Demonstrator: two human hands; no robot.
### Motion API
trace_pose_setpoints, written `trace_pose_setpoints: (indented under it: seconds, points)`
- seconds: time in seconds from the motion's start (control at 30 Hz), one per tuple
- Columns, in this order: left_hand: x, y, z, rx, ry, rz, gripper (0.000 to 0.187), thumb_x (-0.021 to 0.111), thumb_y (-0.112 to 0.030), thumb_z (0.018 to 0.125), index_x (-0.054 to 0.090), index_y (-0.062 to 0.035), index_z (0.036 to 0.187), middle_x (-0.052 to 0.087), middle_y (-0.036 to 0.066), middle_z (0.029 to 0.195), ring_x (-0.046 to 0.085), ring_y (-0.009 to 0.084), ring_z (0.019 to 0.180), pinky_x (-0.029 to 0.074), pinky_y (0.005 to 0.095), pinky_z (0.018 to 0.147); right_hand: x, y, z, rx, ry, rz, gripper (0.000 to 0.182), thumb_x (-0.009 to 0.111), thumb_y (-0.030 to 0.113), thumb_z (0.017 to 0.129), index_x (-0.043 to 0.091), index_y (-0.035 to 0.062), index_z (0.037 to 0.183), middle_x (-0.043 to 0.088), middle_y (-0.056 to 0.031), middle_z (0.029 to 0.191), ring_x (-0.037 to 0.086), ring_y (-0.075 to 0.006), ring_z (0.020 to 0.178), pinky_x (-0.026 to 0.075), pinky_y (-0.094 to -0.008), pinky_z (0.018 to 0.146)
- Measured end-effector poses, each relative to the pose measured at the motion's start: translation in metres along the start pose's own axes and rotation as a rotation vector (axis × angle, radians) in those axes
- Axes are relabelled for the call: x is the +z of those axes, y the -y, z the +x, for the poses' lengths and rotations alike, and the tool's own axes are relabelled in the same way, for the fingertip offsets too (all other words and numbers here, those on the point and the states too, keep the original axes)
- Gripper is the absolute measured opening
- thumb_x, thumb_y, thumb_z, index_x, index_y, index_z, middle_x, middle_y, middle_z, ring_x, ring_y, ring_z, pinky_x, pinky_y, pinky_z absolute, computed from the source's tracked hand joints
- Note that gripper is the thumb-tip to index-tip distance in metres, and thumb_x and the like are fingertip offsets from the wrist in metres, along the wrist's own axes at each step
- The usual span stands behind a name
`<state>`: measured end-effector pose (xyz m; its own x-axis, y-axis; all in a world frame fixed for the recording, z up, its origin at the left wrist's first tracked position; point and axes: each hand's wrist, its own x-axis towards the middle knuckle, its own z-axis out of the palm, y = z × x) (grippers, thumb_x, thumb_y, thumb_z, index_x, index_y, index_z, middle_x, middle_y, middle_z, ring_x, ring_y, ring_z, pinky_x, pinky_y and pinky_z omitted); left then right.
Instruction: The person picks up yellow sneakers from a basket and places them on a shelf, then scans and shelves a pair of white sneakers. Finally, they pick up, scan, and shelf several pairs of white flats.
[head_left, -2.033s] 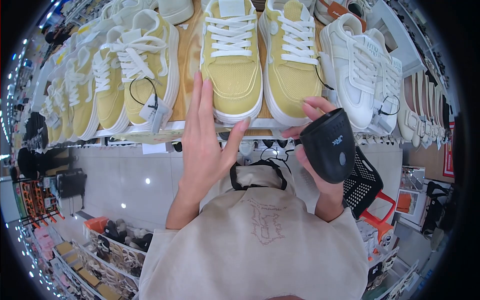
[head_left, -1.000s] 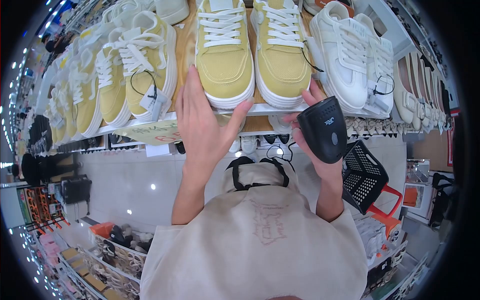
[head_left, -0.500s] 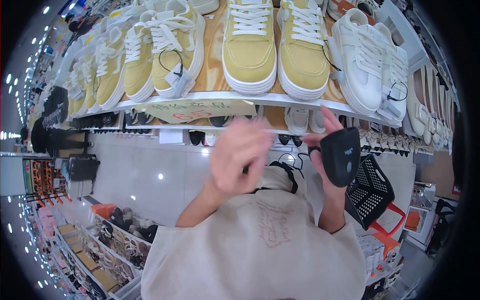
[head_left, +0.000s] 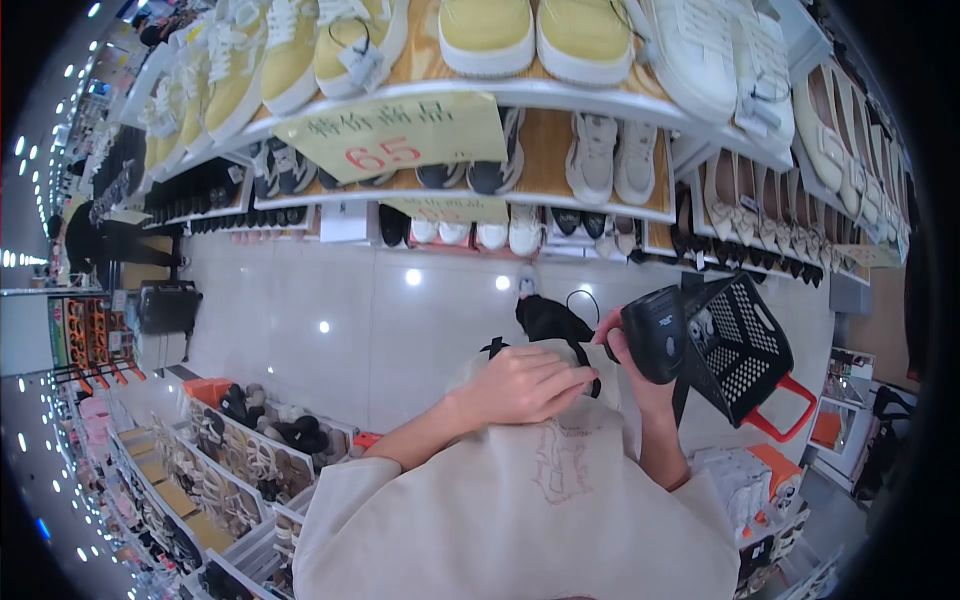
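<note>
My right hand (head_left: 642,378) grips a black handheld device (head_left: 655,335), rounded and scanner-like, with small lettering on its face. It is held in front of my body, beside the black perforated basket (head_left: 745,335). My left hand (head_left: 533,385) is at my waist, its fingers curled and pressed together by the hem of my light shirt (head_left: 500,500). Whatever those fingers hold, if anything, is hidden. Ahead, yellow sneakers (head_left: 585,40) and white sneakers (head_left: 695,50) line the upper shelf above a yellow price sign (head_left: 395,135) reading 65.
Lower shelves hold grey-white sneakers (head_left: 592,160) and bow-trimmed flats (head_left: 735,205). A red handle (head_left: 785,415) sticks out from the basket. Racks of shoes (head_left: 245,450) stand at lower left. A person in dark clothes (head_left: 100,245) is at far left, near a dark suitcase (head_left: 167,305).
My left hand has dropped from in front of the shelf to my waist. The right hand, with the device, has shifted down and left. My view has tilted lower, showing more lower shelves.
</note>
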<state>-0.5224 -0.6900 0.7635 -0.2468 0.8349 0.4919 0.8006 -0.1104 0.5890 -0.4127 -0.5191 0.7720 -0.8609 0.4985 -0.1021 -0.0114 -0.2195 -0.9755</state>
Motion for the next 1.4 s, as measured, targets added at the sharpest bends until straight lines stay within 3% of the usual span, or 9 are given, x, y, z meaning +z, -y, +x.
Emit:
trace_pose_setpoints:
  seconds: [0.37,0.53,0.63,0.73,0.87,1.07,1.23,1.27,1.4]
  points:
    - [0.048,-0.09,-0.07,-0.154,-0.061,-0.098,0.017,0.073,-0.007,0.08,0.071,-0.0056,0.097,0.061,0.003,0.067,0.064,0.0191,0.062,0.051,0.0308,0.059,-0.036,-0.035,-0.134,0.217,-0.04,-0.157,0.027,0.077,-0.001,0.085,0.068,-0.0026,0.111,0.072,-0.0068,0.097,0.068,-0.0136,0.084,0.055,-0.0285,0.075]
    - [0.071,-0.118,-0.084,-0.128,-0.044,-0.049,0.013,0.073,-0.007,0.08,0.072,-0.0066,0.093,0.061,0.002,0.066,0.063,0.0185,0.06,0.05,0.0314,0.057,-0.06,-0.033,-0.168,0.087,0.037,-0.387,0.029,0.08,0.001,0.079,0.068,0.0,0.106,0.073,-0.0084,0.097,0.069,-0.0156,0.085,0.053,-0.0302,0.075]
    - [0.088,-0.136,-0.073,-0.119,-0.065,-0.071,0.013,0.073,-0.007,0.08,0.072,-0.0067,0.093,0.061,0.002,0.066,0.062,0.0182,0.059,0.048,0.0316,0.056,-0.092,-0.036,-0.189,-0.002,0.052,-0.446,0.032,0.077,-0.002,0.084,0.069,-0.0008,0.115,0.073,-0.0069,0.105,0.068,-0.0134,0.089,0.054,-0.0283,0.08]
    - [0.118,-0.156,-0.058,-0.075,-0.015,-0.049,0.011,0.073,-0.01,0.082,0.07,-0.007,0.092,0.062,0.004,0.065,0.063,0.0196,0.059,0.05,0.0303,0.056,-0.135,-0.032,-0.217,-0.037,0.043,-0.554,0.03,0.078,-0.001,0.083,0.07,-0.0007,0.112,0.073,-0.0066,0.103,0.068,-0.0131,0.091,0.054,-0.0283,0.08]
    - [0.182,-0.197,-0.03,0.001,0.04,-0.103,0.011,0.072,-0.006,0.08,0.071,-0.0067,0.092,0.06,0.002,0.066,0.061,0.0185,0.058,0.048,0.0319,0.055,-0.191,-0.014,-0.263,0.034,-0.09,-0.397,0.03,0.078,0.0,0.077,0.068,-0.0001,0.105,0.073,-0.0082,0.097,0.068,-0.0152,0.086,0.052,-0.0309,0.076]
    - [0.267,-0.269,0.008,0.15,0.086,-0.157,0.013,0.073,-0.007,0.081,0.069,-0.0052,0.093,0.061,0.004,0.065,0.062,0.0196,0.058,0.048,0.032,0.054,-0.28,0.009,-0.328,0.015,-0.184,-0.385,0.028,0.077,-0.002,0.084,0.069,-0.0006,0.11,0.072,-0.0055,0.102,0.067,-0.0123,0.09,0.054,-0.0285,0.08]
    - [0.286,-0.306,0.021,0.095,0.126,-0.18,0.011,0.075,-0.01,0.081,0.07,-0.0046,0.09,0.068,0.005,0.072,0.069,0.0203,0.067,0.055,0.031,0.064,-0.304,0.018,-0.35,-0.014,-0.22,-0.273,0.028,0.073,-0.003,0.087,0.064,-0.0009,0.114,0.069,-0.0057,0.104,0.065,-0.0131,0.092,0.054,-0.029,0.079]
    - [0.293,-0.306,0.02,0.143,0.037,-0.203,0.014,0.075,-0.008,0.079,0.067,-0.0046,0.091,0.062,0.004,0.066,0.064,0.021,0.06,0.05,0.031,0.054,-0.308,0.017,-0.349,-0.073,-0.201,-0.373,0.025,0.07,-0.002,0.09,0.063,-0.0016,0.114,0.067,-0.0047,0.099,0.064,-0.0131,0.088,0.052,-0.0285,0.077]
    - [0.29,-0.301,0.016,0.126,0.003,-0.17,0.014,0.075,-0.008,0.079,0.068,-0.0048,0.089,0.062,0.005,0.066,0.064,0.0211,0.059,0.051,0.0309,0.054,-0.309,0.001,-0.338,-0.033,-0.16,-0.353,0.025,0.067,-0.003,0.093,0.059,-0.0016,0.117,0.063,-0.0031,0.095,0.061,-0.0117,0.084,0.051,-0.0279,0.074]
